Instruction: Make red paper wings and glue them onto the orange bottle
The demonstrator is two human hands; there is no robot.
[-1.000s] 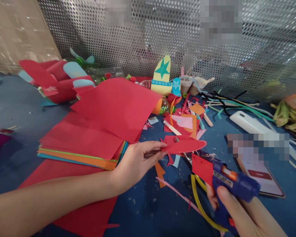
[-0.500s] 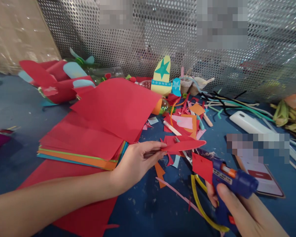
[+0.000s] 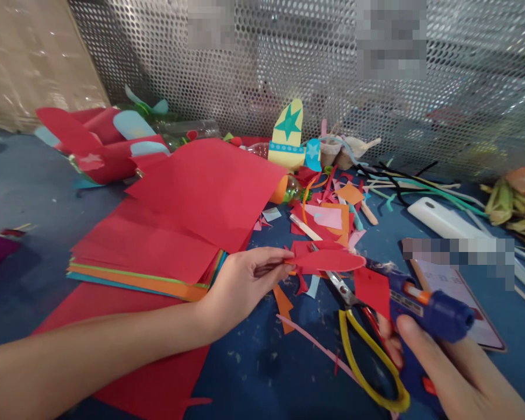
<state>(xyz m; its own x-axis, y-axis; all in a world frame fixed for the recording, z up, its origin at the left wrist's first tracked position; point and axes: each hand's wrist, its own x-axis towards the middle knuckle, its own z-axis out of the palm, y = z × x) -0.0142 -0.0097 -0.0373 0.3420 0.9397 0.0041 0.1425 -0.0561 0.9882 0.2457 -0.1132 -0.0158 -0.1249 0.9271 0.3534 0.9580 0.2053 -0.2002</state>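
Note:
My left hand [image 3: 245, 283] pinches a leaf-shaped red paper cutout [image 3: 328, 260] by its left end and holds it level above the blue table. My right hand [image 3: 455, 373], at the lower right, grips a blue glue gun [image 3: 433, 312] whose nozzle points left toward the cutout's right tip. A small red paper square [image 3: 373, 290] sits against the front of the gun. Yellow-handled scissors [image 3: 367, 350] lie on the table below the cutout, between the two hands.
A stack of coloured paper sheets [image 3: 157, 245] topped with red lies at the left. Paper scraps [image 3: 328, 216], a star-decorated paper shape [image 3: 287, 135], coloured strips, a white device [image 3: 441, 219] and a phone [image 3: 459, 291] crowd the far side. A perforated metal screen [image 3: 289, 64] stands behind.
My right hand has drawn the glue gun slightly right and down, uncovering the scissors. My left hand and the red cutout have stayed nearly still.

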